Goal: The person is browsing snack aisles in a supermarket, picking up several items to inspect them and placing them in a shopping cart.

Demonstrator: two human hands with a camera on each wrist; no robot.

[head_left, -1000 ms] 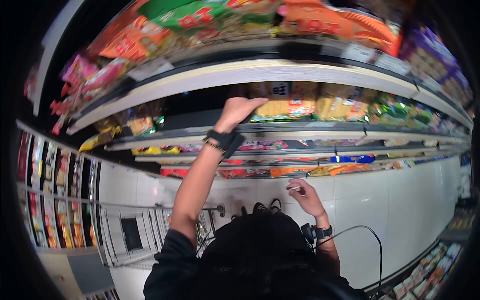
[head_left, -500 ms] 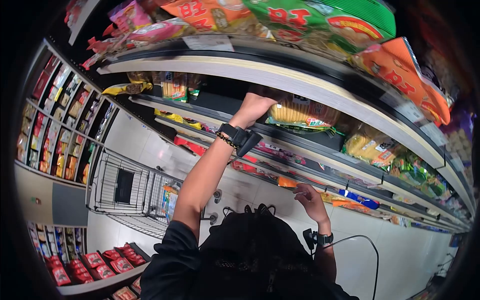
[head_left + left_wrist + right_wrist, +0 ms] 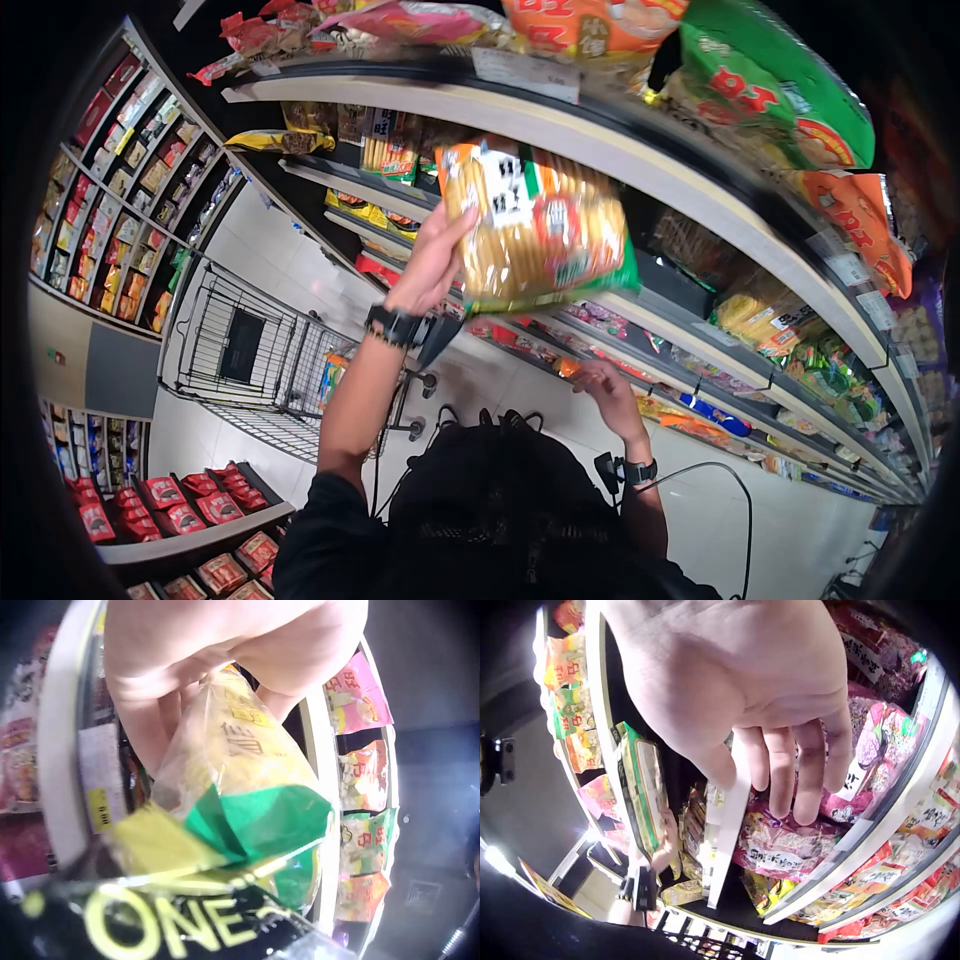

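My left hand (image 3: 437, 255) is raised in front of the shelves and grips a large clear bag of yellow crackers (image 3: 540, 225) with orange and green print, held off the shelf. In the left wrist view the fingers (image 3: 150, 712) curl round the bag's top (image 3: 247, 817), whose green corner points at the camera. My right hand (image 3: 605, 388) hovers lower, near the edge of a lower shelf (image 3: 640, 335). In the right wrist view its fingers (image 3: 795, 765) hang relaxed and straight over pink snack bags (image 3: 780, 847), holding nothing I can make out.
Rows of snack bags fill the shelves, with green and orange bags (image 3: 780, 90) on the top one. A wire shopping cart (image 3: 250, 360) with goods inside stands on the white tiled floor to my left. A low shelf of red packs (image 3: 170, 510) lies behind it.
The left hand, which was reaching into the shelf, has pulled the cracker bag out and toward me. The right hand has stayed near the lower shelf.
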